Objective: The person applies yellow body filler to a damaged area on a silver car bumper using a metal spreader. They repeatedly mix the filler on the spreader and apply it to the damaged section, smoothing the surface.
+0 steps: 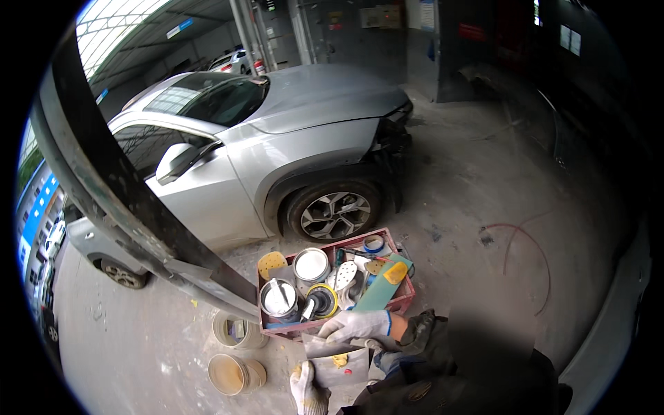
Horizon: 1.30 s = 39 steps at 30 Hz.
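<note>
Head view: the left hand [308, 389], gloved in white, is closed on the left edge of a grey plate [335, 375], seemingly held near level so the yellow dab [339, 360] and red dot [348, 372] stay put. The right hand [354, 325], also gloved, has its fingers drawn together on what looks like a grey blade [319, 348] above the plate's far edge. Just beyond the hands, a red box [401, 304] bears tins [311, 264], apparently for easy reach; pails [257, 375] stand to their left; a silver car [315, 138] lies farther ahead.

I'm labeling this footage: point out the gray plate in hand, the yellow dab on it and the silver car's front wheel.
Gray plate [327, 374]: head view, bare left part.
Yellow dab [339, 360]: head view, its middle.
Front wheel [336, 215]: head view, hub.
</note>
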Each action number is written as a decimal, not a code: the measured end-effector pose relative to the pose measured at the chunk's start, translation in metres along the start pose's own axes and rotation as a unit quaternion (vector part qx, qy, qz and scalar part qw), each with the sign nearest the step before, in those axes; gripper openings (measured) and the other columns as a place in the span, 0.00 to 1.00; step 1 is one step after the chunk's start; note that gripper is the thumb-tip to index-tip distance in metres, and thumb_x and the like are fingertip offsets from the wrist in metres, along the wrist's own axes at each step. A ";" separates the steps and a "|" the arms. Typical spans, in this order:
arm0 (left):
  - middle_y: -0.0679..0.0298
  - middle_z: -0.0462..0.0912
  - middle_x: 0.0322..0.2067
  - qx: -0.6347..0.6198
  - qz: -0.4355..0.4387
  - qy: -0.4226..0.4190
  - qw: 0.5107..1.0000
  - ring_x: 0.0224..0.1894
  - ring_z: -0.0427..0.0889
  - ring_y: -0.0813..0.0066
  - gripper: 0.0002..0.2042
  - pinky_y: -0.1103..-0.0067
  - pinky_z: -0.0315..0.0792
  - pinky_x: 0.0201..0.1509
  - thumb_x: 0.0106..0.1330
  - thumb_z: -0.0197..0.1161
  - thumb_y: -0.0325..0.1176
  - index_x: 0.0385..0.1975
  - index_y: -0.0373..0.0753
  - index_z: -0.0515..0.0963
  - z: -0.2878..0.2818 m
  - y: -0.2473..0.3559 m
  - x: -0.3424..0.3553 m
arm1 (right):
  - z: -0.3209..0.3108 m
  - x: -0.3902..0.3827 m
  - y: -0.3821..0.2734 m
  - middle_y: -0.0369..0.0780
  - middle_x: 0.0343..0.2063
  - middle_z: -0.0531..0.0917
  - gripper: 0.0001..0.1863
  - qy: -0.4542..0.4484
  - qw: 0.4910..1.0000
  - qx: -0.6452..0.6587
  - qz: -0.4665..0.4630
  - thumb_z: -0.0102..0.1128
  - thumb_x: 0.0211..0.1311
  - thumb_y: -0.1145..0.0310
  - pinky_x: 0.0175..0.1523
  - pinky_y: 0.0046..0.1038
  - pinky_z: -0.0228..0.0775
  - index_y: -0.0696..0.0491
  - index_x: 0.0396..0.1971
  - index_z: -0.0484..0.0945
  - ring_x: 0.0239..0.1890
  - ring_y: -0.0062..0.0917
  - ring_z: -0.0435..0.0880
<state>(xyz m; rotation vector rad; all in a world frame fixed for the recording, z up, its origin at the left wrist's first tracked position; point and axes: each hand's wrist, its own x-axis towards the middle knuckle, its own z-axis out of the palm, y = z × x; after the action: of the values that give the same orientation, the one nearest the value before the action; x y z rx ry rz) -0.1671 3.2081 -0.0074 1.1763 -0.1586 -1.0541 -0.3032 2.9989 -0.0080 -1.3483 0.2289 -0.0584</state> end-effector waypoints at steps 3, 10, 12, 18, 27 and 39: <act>0.69 0.79 0.30 0.041 -0.035 -0.072 0.996 0.28 0.78 0.76 0.08 0.77 0.74 0.31 0.68 0.64 0.37 0.39 0.41 0.75 0.040 -0.007 -0.014 | -0.002 -0.063 -0.002 0.35 0.43 0.83 0.17 0.127 0.987 0.097 0.009 0.63 0.65 0.70 0.51 0.18 0.70 0.61 0.51 0.79 0.45 0.15 0.79; 0.49 0.81 0.49 -0.008 -0.056 -0.297 0.953 0.48 0.83 0.63 0.21 0.68 0.77 0.55 0.70 0.61 0.37 0.56 0.27 0.73 0.179 -0.039 -0.040 | -0.053 -0.193 0.063 0.30 0.27 0.77 0.05 0.440 0.837 0.315 -0.080 0.56 0.64 0.74 0.33 0.21 0.67 0.51 0.38 0.78 0.27 0.14 0.75; 0.47 0.80 0.52 -0.020 -0.045 -0.288 0.956 0.49 0.83 0.61 0.22 0.64 0.78 0.56 0.71 0.60 0.39 0.58 0.29 0.71 0.211 -0.065 -0.024 | -0.049 -0.243 0.025 0.31 0.24 0.79 0.06 0.493 0.765 0.396 -0.121 0.53 0.65 0.71 0.24 0.26 0.71 0.51 0.40 0.77 0.25 0.17 0.78; 0.64 0.80 0.38 0.089 0.143 -0.227 0.959 0.39 0.80 0.75 0.10 0.76 0.76 0.46 0.75 0.55 0.37 0.42 0.36 0.75 0.360 -0.160 -0.018 | -0.132 -0.435 0.066 0.39 0.50 0.80 0.27 0.409 0.768 0.442 -0.217 0.43 0.76 0.47 0.35 0.24 0.73 0.50 0.62 0.70 0.35 0.22 0.80; 0.72 0.78 0.32 -0.006 -0.055 -0.217 0.975 0.33 0.75 0.83 0.05 0.83 0.71 0.39 0.71 0.61 0.33 0.38 0.39 0.78 0.569 -0.297 -0.030 | -0.193 -0.619 0.004 0.47 0.61 0.74 0.27 0.512 0.699 0.398 -0.302 0.51 0.73 0.61 0.58 0.44 0.75 0.55 0.67 0.63 0.56 0.39 0.79; 0.76 0.73 0.30 0.121 -0.012 -0.316 0.941 0.32 0.69 0.87 0.07 0.85 0.66 0.38 0.73 0.59 0.35 0.37 0.38 0.77 0.784 -0.393 0.021 | -0.414 -0.721 -0.033 0.32 0.28 0.81 0.09 0.794 0.597 -0.013 -0.115 0.63 0.66 0.69 0.36 0.20 0.68 0.60 0.38 0.82 0.31 0.12 0.74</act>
<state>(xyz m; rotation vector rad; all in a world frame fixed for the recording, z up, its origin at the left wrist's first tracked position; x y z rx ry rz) -0.8573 2.6672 0.0044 1.0176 -0.7965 -1.4381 -1.0858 2.7194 0.0339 -0.9561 1.5603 -1.5367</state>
